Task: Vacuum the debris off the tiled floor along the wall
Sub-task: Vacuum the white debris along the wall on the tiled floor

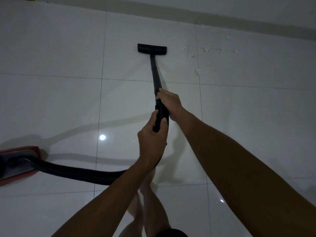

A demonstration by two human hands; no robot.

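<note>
While the red vacuum body (18,165) sits at nine o'clock, its hose (82,173) runs to the left hand (151,139), curled round it; right hand (168,104) grips the wand (156,74). Nozzle (152,48) at twelve, debris (198,53) at one o'clock beside the wall (239,9).

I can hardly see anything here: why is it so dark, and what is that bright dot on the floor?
Head view: dim, bluish lighting; the bright dot is a lamp's glare on glossy tile; the hose casts soft shadows; wide-angle lens bends the grout lines; the debris looks faint.
</note>
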